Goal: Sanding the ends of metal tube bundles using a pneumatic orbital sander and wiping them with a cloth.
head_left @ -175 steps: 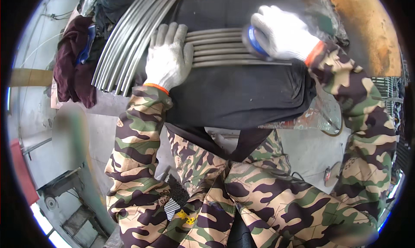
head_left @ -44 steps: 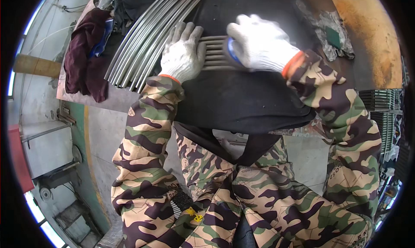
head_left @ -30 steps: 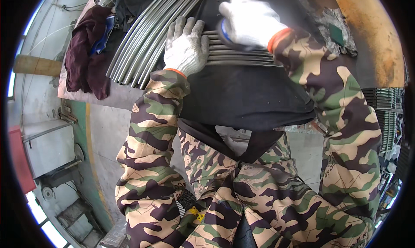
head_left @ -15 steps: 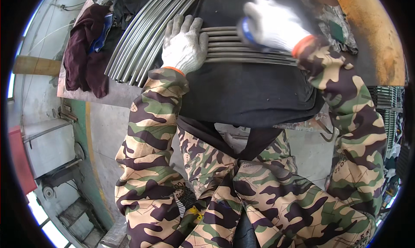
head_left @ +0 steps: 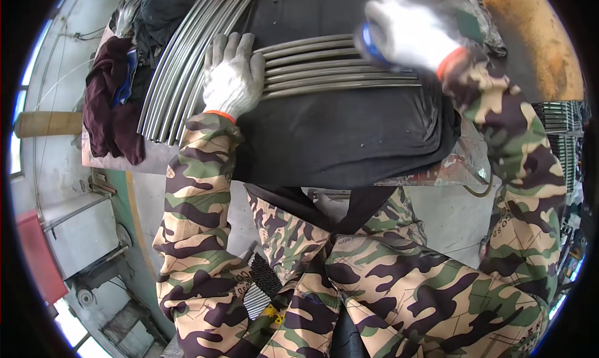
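My left hand (head_left: 233, 80), in a white glove with grey fingertips, lies flat with its fingers stretched over the left ends of a row of metal rods (head_left: 324, 69). These thin grey rods lie side by side on a black cloth (head_left: 337, 140). Above their right part is my right hand (head_left: 415, 33), also gloved and smeared by motion. It is closed round a blue, rounded thing (head_left: 372, 43) whose kind I cannot make out. Whether that thing touches the rods is unclear. Beside my left hand, a bundle of shinier rods (head_left: 181, 71) slants across the table.
A dark red cloth (head_left: 112, 102) and dark grey fabric (head_left: 165, 21) lie at the table's left. Crumpled plastic with a green patch (head_left: 471, 26) sits beyond my right hand, near a rusty brown surface (head_left: 536, 46). More rods (head_left: 561, 118) are stacked at the right.
The view has shifted, so the table sits differently in the picture. My left hand still lies on the rod ends; my right still holds the blue thing above the row, slightly nearer its right end.
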